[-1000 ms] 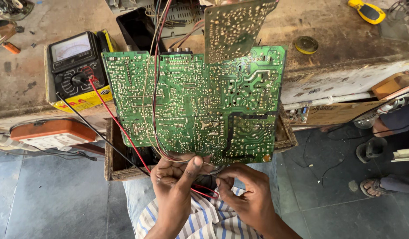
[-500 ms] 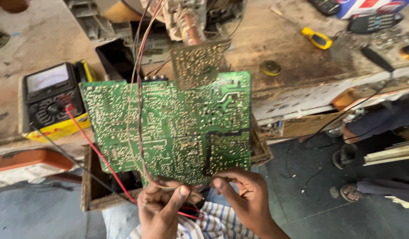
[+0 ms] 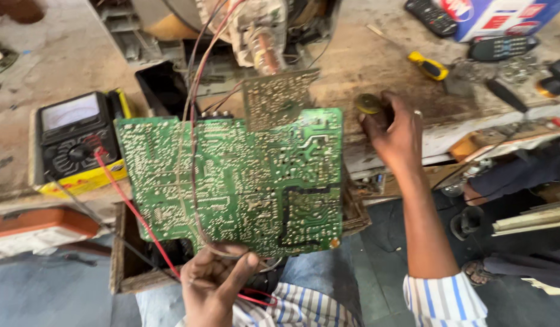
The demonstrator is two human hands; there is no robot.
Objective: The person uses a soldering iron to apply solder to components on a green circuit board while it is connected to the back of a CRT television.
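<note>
A large green circuit board stands on edge in front of me, solder side up, with a smaller board joined at its top. My left hand grips its lower edge together with thin wires and a red probe lead. My right hand is stretched out over the bench edge, fingers curled by a small round dark reel; whether it holds the reel is unclear. Red and black wires run from the board up to a picture tube neck.
A black and yellow analog multimeter lies left of the board. An orange case sits lower left. A yellow-handled tool, remote controls and a blue-white box lie on the far bench. Someone's foot in a sandal is on the floor, right.
My right hand has left the board's lower edge and reached up right to the small reel on the bench. The view has tilted up; my left hand alone holds the board.
</note>
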